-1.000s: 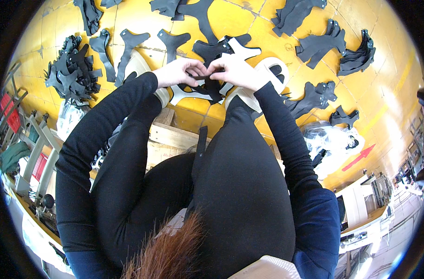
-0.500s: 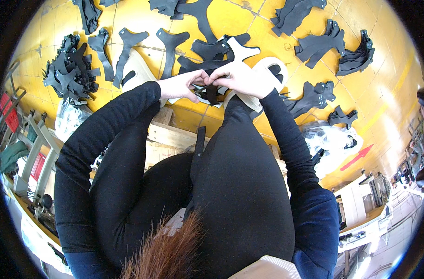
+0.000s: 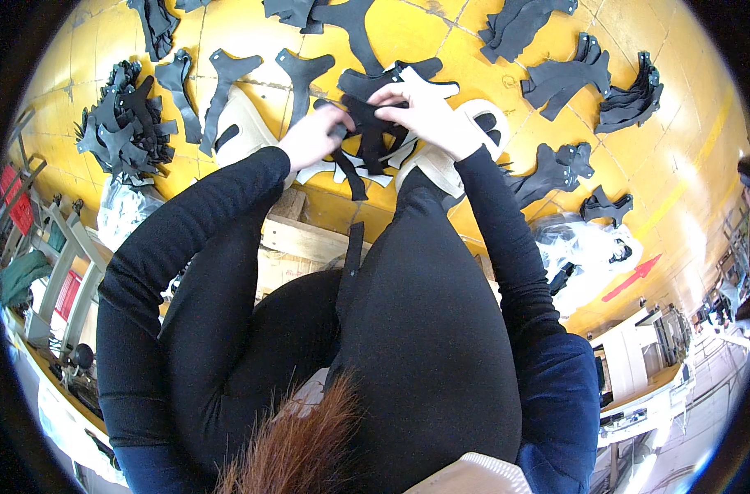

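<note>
Between my hands, above the floor by my feet, a black Y-shaped cut piece of fabric-like sheet (image 3: 373, 132) is spread out. My left hand (image 3: 311, 138) is closed at its left side, with fingers somewhat blurred. My right hand (image 3: 424, 119) has thumb and forefinger at the piece's upper right edge, the piece between them. A narrow black strip (image 3: 352, 179) hangs below my left fingers; whether it belongs to the same piece I cannot tell. Just beyond my right hand lies a white Y-shaped piece (image 3: 428, 85). More black pieces (image 3: 383, 81) lie behind it.
Single black Y-shaped pieces (image 3: 302, 78) lie in a row on the yellow floor (image 3: 342, 212). A heaped pile (image 3: 120, 128) stands at left, and several stacks (image 3: 568, 78) at right. Clear plastic bags (image 3: 585, 255) sit on both sides. My light clogs (image 3: 247, 123) flank the work spot.
My hands were close together, fingertips nearly meeting. They have moved apart, the right one up, and the black piece now shows spread between them.
</note>
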`<state>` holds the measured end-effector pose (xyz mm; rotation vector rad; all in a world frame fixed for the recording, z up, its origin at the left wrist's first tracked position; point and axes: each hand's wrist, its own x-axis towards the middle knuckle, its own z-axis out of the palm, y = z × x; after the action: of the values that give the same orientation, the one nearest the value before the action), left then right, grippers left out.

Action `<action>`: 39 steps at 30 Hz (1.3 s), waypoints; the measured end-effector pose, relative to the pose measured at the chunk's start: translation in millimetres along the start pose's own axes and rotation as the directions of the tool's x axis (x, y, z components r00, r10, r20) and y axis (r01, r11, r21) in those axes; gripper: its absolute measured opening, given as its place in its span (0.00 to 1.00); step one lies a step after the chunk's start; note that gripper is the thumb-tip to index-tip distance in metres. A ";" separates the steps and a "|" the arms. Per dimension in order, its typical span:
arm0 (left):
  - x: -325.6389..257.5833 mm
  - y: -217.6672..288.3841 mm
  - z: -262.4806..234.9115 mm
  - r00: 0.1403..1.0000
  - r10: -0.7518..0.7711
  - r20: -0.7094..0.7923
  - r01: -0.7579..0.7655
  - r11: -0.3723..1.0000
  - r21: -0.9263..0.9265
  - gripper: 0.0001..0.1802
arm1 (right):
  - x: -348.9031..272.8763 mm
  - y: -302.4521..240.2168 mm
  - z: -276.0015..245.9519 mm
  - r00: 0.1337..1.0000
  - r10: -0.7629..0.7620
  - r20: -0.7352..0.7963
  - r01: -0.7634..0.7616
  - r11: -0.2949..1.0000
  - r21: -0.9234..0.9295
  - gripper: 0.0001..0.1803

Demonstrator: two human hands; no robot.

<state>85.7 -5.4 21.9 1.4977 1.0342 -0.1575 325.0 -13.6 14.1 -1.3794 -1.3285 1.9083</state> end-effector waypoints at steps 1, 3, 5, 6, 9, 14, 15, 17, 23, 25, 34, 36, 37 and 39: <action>0.7 -12.1 0.5 0.983 0.080 -0.162 -0.055 0.986 0.155 0.16 | -1.7 11.6 -0.9 0.996 -0.010 -0.088 -0.009 0.976 -0.216 0.12; 2.4 -12.9 -5.7 0.902 -0.080 -0.425 0.148 0.980 0.131 0.18 | -5.6 16.0 -4.5 0.988 0.104 -0.111 -0.124 0.973 -0.197 0.13; 7.4 -16.0 -13.3 0.804 -0.296 -0.516 0.297 0.951 -0.083 0.18 | -8.5 19.5 -6.0 0.985 0.089 -0.150 -0.110 0.985 -0.136 0.13; 6.4 -18.8 -17.6 0.825 -0.336 -0.454 0.343 0.937 -0.071 0.17 | -9.5 20.8 -7.5 0.984 0.084 -0.158 -0.107 0.985 -0.137 0.13; 6.2 -20.2 -27.7 0.855 -0.426 -0.296 0.435 0.900 -0.041 0.18 | -13.4 23.9 -13.9 0.982 0.047 -0.181 -0.080 0.980 -0.182 0.14; 14.7 -27.8 -23.4 0.838 -0.500 -0.220 0.444 0.858 -0.259 0.22 | -14.1 35.6 -18.4 0.974 0.006 -0.226 -0.067 0.962 -0.266 0.16; 16.9 -29.8 -23.4 0.841 -0.500 -0.206 0.440 0.854 -0.277 0.23 | -13.8 34.9 -17.9 0.974 0.009 -0.227 -0.065 0.969 -0.239 0.16; 17.6 -36.7 -34.7 0.876 -0.471 -0.104 0.399 0.829 -0.393 0.23 | -13.6 31.9 -16.6 0.974 0.018 -0.225 -0.061 0.981 -0.185 0.17; 11.0 -36.1 -34.5 0.845 -0.467 -0.261 0.411 0.879 -0.241 0.21 | -14.3 15.9 -17.5 0.999 0.045 -0.001 -0.045 0.999 -0.029 0.16; 8.7 -29.3 -29.1 0.849 -0.375 -0.372 0.387 0.921 -0.045 0.21 | -14.2 9.8 -18.6 0.989 0.054 0.136 -0.058 0.998 0.022 0.15; 15.5 18.0 -8.8 0.958 -0.115 0.262 0.212 0.899 -0.383 0.28 | -11.2 -11.7 -16.9 0.996 0.043 -0.083 -0.041 0.999 0.024 0.16; 18.2 20.7 -4.3 0.970 -0.119 0.214 0.197 0.898 -0.393 0.23 | -5.7 4.6 -16.3 0.987 0.018 -0.162 -0.014 1.000 0.027 0.16; 17.2 21.0 -3.9 0.979 -0.124 0.164 0.173 0.928 -0.331 0.22 | -6.6 10.4 -14.7 0.976 0.003 -0.218 -0.009 1.000 -0.025 0.15; 13.9 9.8 -9.9 0.996 -0.087 0.012 0.087 0.989 -0.120 0.19 | -5.8 18.5 -11.2 0.955 -0.056 -0.291 0.030 0.995 -0.094 0.14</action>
<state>95.9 11.4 22.7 1.3430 1.0853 -0.1588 340.7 -21.4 0.2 -1.5919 -1.2956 1.5584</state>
